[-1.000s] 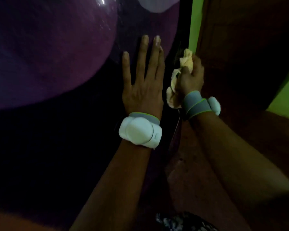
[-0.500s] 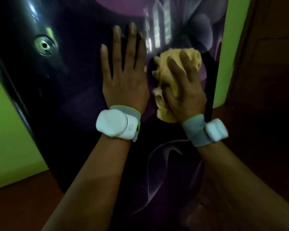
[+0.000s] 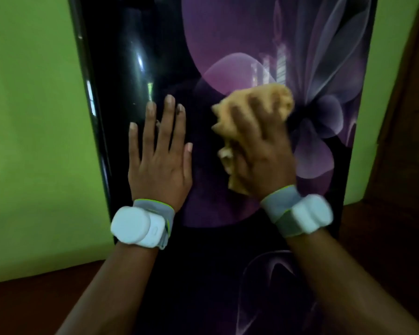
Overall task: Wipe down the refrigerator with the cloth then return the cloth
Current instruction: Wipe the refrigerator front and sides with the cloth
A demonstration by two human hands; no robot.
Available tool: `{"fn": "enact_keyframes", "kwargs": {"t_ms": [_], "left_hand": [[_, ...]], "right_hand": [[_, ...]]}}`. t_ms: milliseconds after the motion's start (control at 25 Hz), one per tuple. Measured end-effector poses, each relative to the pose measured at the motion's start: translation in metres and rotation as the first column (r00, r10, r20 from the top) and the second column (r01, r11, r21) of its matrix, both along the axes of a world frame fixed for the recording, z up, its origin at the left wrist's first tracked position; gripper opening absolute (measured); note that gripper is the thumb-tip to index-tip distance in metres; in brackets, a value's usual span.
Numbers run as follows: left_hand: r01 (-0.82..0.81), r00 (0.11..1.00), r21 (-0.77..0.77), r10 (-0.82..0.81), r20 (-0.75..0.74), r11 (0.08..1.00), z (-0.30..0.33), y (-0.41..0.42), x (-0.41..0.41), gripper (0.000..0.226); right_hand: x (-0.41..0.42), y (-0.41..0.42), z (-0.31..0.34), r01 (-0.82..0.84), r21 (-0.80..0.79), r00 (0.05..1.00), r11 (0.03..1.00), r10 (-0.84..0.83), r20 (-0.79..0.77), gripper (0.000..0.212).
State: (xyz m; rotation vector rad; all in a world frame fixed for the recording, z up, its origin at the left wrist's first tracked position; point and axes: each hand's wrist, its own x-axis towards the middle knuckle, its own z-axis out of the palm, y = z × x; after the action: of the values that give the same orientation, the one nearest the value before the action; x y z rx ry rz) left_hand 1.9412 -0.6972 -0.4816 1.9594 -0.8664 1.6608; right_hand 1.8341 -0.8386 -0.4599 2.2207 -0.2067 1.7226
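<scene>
Refrigerator [image 3: 228, 32] door, wiping: right hand [image 3: 264, 151] grip clenched on bunched cloth [image 3: 271, 97]; left hand [image 3: 160, 163] flat, released, bracing; best with firm overlapping strokes

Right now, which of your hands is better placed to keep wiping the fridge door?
Right. The right hand already grips the yellow cloth against the refrigerator door. The left hand lies flat on the door, fingers straight, holding nothing.
</scene>
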Motion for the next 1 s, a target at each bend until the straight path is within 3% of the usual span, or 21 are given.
{"fn": "enact_keyframes", "kwargs": {"t_ms": [80, 160, 240, 320, 440, 560, 760, 880, 1000], "left_hand": [[0.007, 1.0, 0.0, -0.007, -0.022, 1.0, 0.002, 0.011, 0.007, 0.052], [0.047, 0.995, -0.045, -0.051, -0.088, 0.998, 0.009, 0.019, 0.013, 0.052], [0.052, 0.99, -0.119, -0.067, -0.121, 0.992, 0.02, 0.029, 0.021, 0.053], [0.094, 0.986, -0.141, -0.112, -0.125, 0.986, 0.026, 0.037, 0.029, 0.053], [0.268, 0.944, -0.17, -0.294, -0.149, 0.948, 0.035, 0.043, 0.042, 0.053], [0.396, 0.847, -0.263, -0.46, -0.267, 0.88, 0.043, 0.052, 0.052, 0.058], [0.343, 0.826, -0.234, -0.411, -0.386, 0.91, 0.011, 0.057, 0.032, 0.069], [0.236, 0.911, -0.172, -0.279, -0.303, 0.957, 0.006, 0.041, 0.011, 0.065], [0.165, 0.946, -0.108, -0.188, -0.265, 0.98, 0.005, 0.02, -0.01, 0.061]], "right_hand": [[0.002, -0.016, 0.035, 0.051, 0.174, 0.997, 0.983, -0.061, 0.056, 0.057], [0.02, 0.008, 0.064, -0.056, 0.239, 0.985, 0.969, 0.014, 0.173, 0.058], [0.041, 0.053, 0.067, -0.079, 0.038, 0.981, 0.996, 0.071, 0.18, 0.057], [0.05, 0.078, 0.057, -0.064, -0.137, 0.995, 0.989, 0.073, 0.066, 0.054], [0.067, 0.095, 0.081, -0.035, -0.261, 0.999, 0.965, 0.033, -0.013, 0.053], [0.087, 0.119, 0.096, -0.022, -0.348, 0.997, 0.937, -0.004, -0.075, 0.048], [0.067, 0.096, 0.057, -0.147, -0.509, 0.98, 0.848, 0.053, -0.194, 0.039], [0.035, 0.049, 0.047, -0.143, -0.413, 0.989, 0.899, 0.111, -0.1, 0.043], [0.002, 0.01, 0.032, -0.068, -0.007, 0.995, 0.998, 0.068, 0.071, 0.052]]}}
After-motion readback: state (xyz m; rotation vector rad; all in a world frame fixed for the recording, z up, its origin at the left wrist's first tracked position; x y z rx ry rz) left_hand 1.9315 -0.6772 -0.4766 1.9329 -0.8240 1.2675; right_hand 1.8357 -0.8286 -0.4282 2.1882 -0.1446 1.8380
